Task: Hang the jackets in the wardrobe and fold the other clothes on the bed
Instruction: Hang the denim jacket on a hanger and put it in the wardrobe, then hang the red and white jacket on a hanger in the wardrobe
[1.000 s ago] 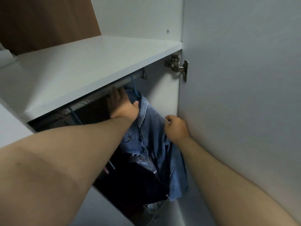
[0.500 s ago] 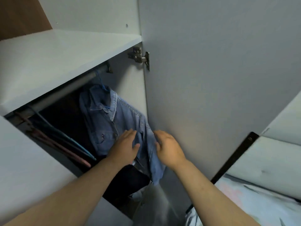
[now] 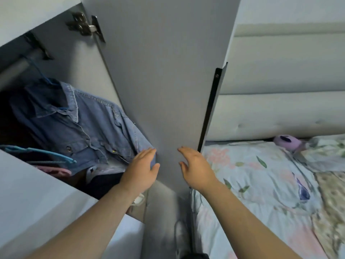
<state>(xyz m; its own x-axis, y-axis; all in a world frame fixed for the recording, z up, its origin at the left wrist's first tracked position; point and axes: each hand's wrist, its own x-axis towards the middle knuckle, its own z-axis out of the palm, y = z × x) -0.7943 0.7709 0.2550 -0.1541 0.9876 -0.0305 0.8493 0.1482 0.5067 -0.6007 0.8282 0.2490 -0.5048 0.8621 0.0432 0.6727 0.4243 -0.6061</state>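
At the left of the frame, inside the white wardrobe (image 3: 74,64), a blue denim jacket with metal buttons (image 3: 84,128) hangs from a blue plastic hanger (image 3: 42,77) hooked over the grey metal rail (image 3: 15,69). Its lower edge spills toward the wardrobe's opening. Just below it, at the left edge, lie light-blue hangers (image 3: 46,151) and a pink one (image 3: 57,171).

Lower centre, the left hand (image 3: 141,171) is flat with straight fingers that lie against the jacket's lower right corner and clasp nothing. Just to its right, apart from it, the right hand (image 3: 196,169) has loose, slightly spread fingers and holds nothing. It is in front of the grey wardrobe door (image 3: 164,71); I cannot tell if it touches the panel.

That door fills the middle of the frame, with a metal hinge (image 3: 84,25) at its upper left and a black strip handle (image 3: 211,109) along its right edge. On the right are a bed with a floral sheet (image 3: 261,174), a pale padded headboard (image 3: 280,71) and a small purple object (image 3: 287,142) at its foot.
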